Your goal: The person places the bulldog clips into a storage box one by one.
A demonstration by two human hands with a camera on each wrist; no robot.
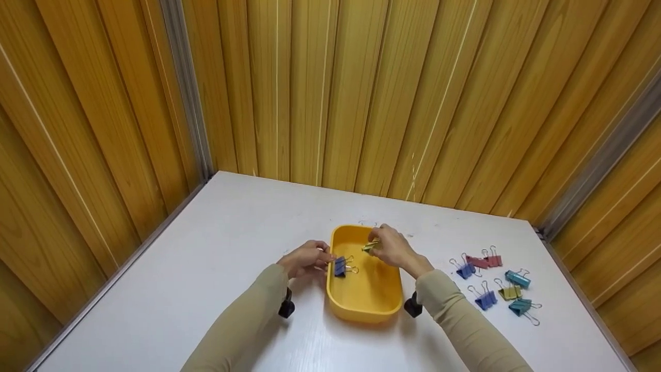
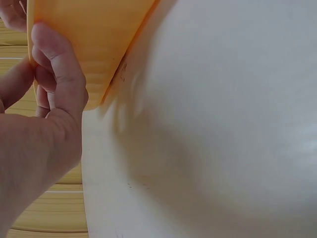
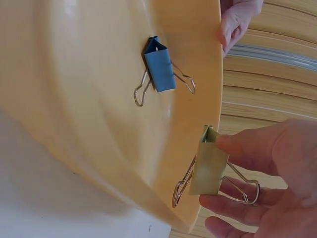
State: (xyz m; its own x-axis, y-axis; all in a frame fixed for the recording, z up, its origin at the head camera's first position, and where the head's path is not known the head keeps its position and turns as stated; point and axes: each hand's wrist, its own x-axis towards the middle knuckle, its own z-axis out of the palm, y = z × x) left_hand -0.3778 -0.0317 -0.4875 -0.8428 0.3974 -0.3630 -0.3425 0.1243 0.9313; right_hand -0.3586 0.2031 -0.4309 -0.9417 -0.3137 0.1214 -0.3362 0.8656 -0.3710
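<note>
A yellow plastic bin (image 1: 364,305) stands on the table, and my left hand (image 1: 307,258) pinches its left rim between thumb and fingers. In the left wrist view that hand (image 2: 54,84) lies against the bin's outer wall (image 2: 99,39). Over the far right part of the bin, my right hand (image 1: 395,249) holds a yellow binder clip (image 3: 208,166) between thumb and fingertips, its wire handles spread out to both sides. Inside the bin, near the left wall, a blue binder clip (image 3: 161,69) lies with its handles pointing right in the head view.
To the right on the white table (image 1: 248,227) lie several more binder clips: blue (image 1: 485,299), red (image 1: 494,260), yellow (image 1: 509,293) and teal (image 1: 520,307). Wood-patterned panels (image 1: 356,93) enclose the table at the back and sides.
</note>
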